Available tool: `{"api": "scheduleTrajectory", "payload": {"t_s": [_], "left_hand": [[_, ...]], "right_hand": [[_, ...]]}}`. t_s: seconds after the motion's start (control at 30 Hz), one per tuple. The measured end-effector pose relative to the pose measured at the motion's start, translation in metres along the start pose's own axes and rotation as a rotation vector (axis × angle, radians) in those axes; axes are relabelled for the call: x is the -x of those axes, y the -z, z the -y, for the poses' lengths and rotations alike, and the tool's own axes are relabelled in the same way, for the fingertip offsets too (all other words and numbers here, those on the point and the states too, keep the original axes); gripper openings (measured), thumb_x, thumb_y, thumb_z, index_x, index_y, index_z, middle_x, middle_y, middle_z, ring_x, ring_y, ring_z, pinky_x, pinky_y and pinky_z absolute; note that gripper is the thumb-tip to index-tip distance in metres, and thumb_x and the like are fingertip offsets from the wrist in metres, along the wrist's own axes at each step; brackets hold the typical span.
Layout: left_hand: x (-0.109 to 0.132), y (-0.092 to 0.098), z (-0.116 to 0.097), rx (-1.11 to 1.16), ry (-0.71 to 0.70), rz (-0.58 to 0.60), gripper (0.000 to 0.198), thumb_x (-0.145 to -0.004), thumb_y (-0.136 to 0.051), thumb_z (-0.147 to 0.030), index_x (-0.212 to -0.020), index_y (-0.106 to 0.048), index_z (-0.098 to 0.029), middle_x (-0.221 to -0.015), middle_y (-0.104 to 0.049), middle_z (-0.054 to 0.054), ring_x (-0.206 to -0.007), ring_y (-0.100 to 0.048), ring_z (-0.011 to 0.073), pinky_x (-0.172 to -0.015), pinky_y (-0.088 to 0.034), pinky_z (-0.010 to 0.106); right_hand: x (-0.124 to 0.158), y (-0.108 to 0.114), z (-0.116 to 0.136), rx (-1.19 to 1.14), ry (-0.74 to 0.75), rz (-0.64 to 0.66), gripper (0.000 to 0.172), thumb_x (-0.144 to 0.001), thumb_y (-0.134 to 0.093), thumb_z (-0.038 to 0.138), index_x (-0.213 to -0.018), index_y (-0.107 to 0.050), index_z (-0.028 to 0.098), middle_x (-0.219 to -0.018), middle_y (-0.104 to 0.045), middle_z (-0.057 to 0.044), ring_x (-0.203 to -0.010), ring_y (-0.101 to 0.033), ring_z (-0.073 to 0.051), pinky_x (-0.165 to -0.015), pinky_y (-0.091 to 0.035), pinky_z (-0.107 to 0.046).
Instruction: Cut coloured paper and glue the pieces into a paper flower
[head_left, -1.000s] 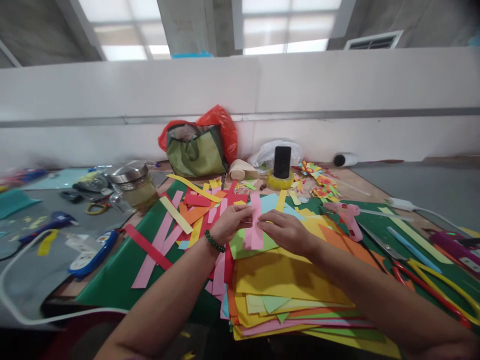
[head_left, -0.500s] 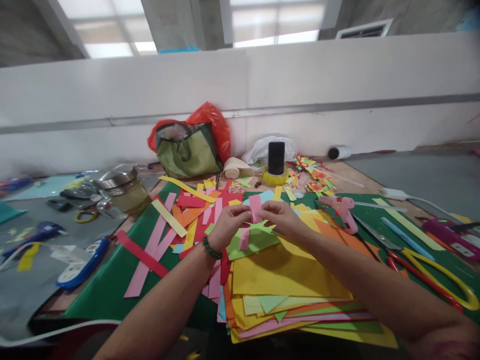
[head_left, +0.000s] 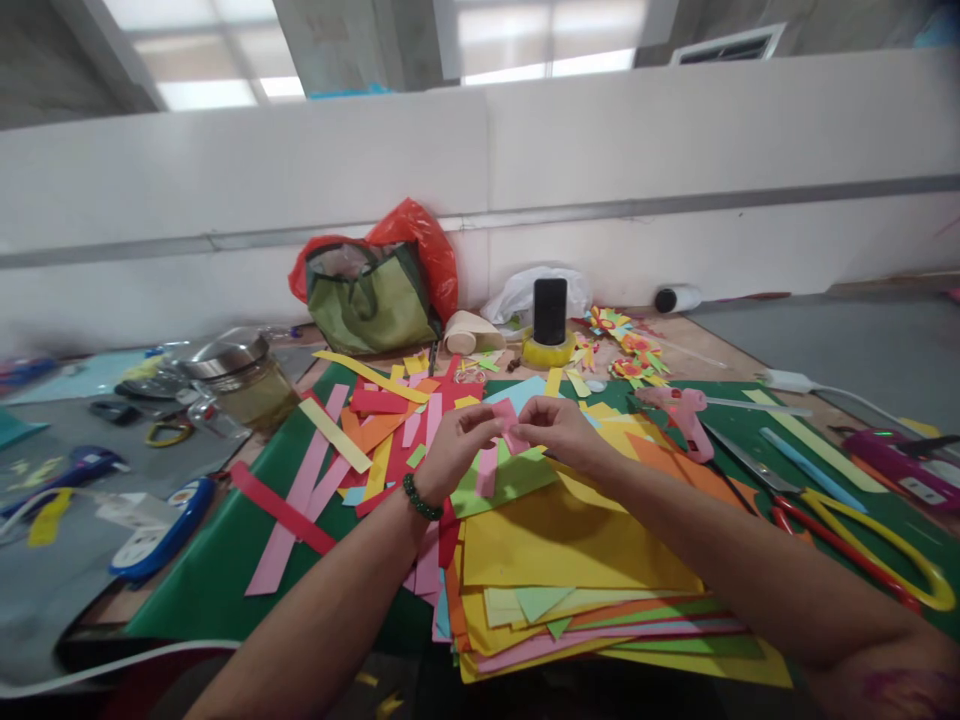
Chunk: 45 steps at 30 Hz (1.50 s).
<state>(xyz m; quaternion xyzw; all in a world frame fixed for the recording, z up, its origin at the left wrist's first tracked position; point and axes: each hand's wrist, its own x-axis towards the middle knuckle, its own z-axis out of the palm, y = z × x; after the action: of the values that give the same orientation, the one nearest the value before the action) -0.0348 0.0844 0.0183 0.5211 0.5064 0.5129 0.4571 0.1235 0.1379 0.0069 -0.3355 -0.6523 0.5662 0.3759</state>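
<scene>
Between my two hands is a small pink paper piece (head_left: 512, 428), now tilted. My left hand (head_left: 466, 440), with a dark green bead bracelet at its wrist, pinches its left side. The fingertips of my right hand (head_left: 559, 428) are closed on its right side. Just below, another pink paper strip (head_left: 487, 474) lies on a green paper sheet (head_left: 517, 487). Under that sheet is a stack of coloured paper (head_left: 577, 550), mostly yellow on top.
Loose paper strips (head_left: 304, 500) lie to the left. Pink glue gun (head_left: 686, 415) and large scissors (head_left: 795, 490) are at right. Behind stand a phone (head_left: 550, 312) on a yellow tape roll (head_left: 547, 350), a green bag (head_left: 371, 305) and paper flowers (head_left: 637, 355). A glass jar (head_left: 251, 385) and power strip (head_left: 166, 528) sit left.
The pink paper piece has gone from upright to tilted between my fingers, and it looks bent or turned. My hands have stayed in nearly the same place.
</scene>
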Motion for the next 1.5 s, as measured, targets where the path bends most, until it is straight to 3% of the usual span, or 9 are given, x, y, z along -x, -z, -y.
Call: {"api": "scheduleTrajectory", "payload": {"t_s": [0.17,0.53,0.73,0.83,0.93,1.13,1.27,1.37,1.5], "left_hand": [[-0.004,0.002,0.007,-0.020,-0.030,-0.069,0.035,-0.064,-0.073,-0.050,-0.071,-0.071,-0.016,-0.069,-0.065,0.002,-0.067,-0.056,0.0139,-0.064,-0.047,0.026],[-0.006,0.005,0.010,-0.045,-0.059,-0.079,0.036,-0.063,-0.075,-0.052,-0.068,-0.072,-0.016,-0.066,-0.065,0.002,-0.065,-0.054,0.0134,-0.063,-0.046,0.026],[-0.010,0.014,0.010,0.071,0.017,-0.075,0.040,-0.059,-0.078,-0.052,-0.073,-0.073,-0.015,-0.068,-0.066,0.002,-0.068,-0.058,0.0127,-0.068,-0.047,0.026],[-0.012,0.017,0.012,0.168,0.065,-0.056,0.040,-0.059,-0.080,-0.050,-0.077,-0.073,-0.015,-0.071,-0.067,0.003,-0.070,-0.061,0.0131,-0.072,-0.049,0.028],[-0.013,0.017,0.011,0.203,0.073,-0.037,0.040,-0.059,-0.081,-0.050,-0.077,-0.074,-0.015,-0.072,-0.068,0.003,-0.071,-0.061,0.0130,-0.071,-0.049,0.026],[-0.012,0.014,0.008,0.170,0.053,-0.067,0.042,-0.053,-0.083,-0.053,-0.069,-0.073,-0.016,-0.063,-0.063,0.000,-0.063,-0.055,0.0097,-0.065,-0.047,0.024],[-0.011,0.013,0.009,0.130,0.044,-0.051,0.042,-0.055,-0.082,-0.053,-0.072,-0.074,-0.016,-0.066,-0.065,0.001,-0.065,-0.056,0.0113,-0.067,-0.047,0.026],[-0.010,0.013,0.009,0.119,0.030,-0.031,0.042,-0.057,-0.081,-0.053,-0.075,-0.075,-0.016,-0.069,-0.066,0.002,-0.067,-0.058,0.0122,-0.068,-0.048,0.026],[-0.008,0.012,0.007,0.122,0.018,-0.018,0.039,-0.058,-0.080,-0.052,-0.072,-0.075,-0.016,-0.068,-0.066,0.002,-0.065,-0.057,0.0113,-0.067,-0.047,0.025]], "right_hand": [[0.002,-0.002,0.001,0.084,0.027,0.017,0.022,-0.063,-0.071,0.034,-0.061,-0.056,0.017,-0.057,-0.058,0.002,-0.055,-0.050,-0.011,-0.055,-0.037,-0.025],[0.001,0.001,0.004,0.286,0.098,0.058,0.021,-0.070,-0.065,0.037,-0.066,-0.058,0.018,-0.066,-0.062,-0.001,-0.062,-0.054,-0.014,-0.061,-0.042,-0.027],[0.017,0.031,0.043,1.005,0.048,0.268,0.026,-0.082,-0.058,0.040,-0.093,-0.068,0.019,-0.088,-0.072,-0.008,-0.077,-0.064,-0.022,-0.064,-0.042,-0.030],[0.037,0.059,0.047,1.383,-0.070,0.315,0.027,-0.075,-0.066,0.045,-0.088,-0.069,0.021,-0.085,-0.072,-0.010,-0.079,-0.066,-0.027,-0.060,-0.040,-0.030],[0.057,0.080,0.035,1.533,-0.198,0.365,0.023,-0.071,-0.068,0.041,-0.079,-0.066,0.019,-0.082,-0.070,-0.011,-0.077,-0.066,-0.028,-0.057,-0.036,-0.029],[0.082,0.095,0.017,1.314,-0.234,0.235,0.016,-0.077,-0.056,0.031,-0.067,-0.048,0.021,-0.071,-0.063,-0.005,-0.062,-0.057,-0.018,-0.052,-0.034,-0.027],[0.085,0.105,0.023,1.149,-0.079,0.056,0.017,-0.077,-0.055,0.037,-0.074,-0.046,0.023,-0.066,-0.058,-0.002,-0.058,-0.054,-0.017,-0.052,-0.037,-0.026],[0.085,0.101,0.028,1.097,-0.006,-0.023,0.016,-0.076,-0.056,0.037,-0.079,-0.049,0.023,-0.066,-0.058,-0.002,-0.057,-0.054,-0.017,-0.052,-0.038,-0.027],[0.084,0.084,0.031,1.082,0.030,0.015,0.013,-0.076,-0.055,0.034,-0.080,-0.050,0.023,-0.066,-0.061,-0.001,-0.057,-0.056,-0.016,-0.052,-0.039,-0.026]]}}
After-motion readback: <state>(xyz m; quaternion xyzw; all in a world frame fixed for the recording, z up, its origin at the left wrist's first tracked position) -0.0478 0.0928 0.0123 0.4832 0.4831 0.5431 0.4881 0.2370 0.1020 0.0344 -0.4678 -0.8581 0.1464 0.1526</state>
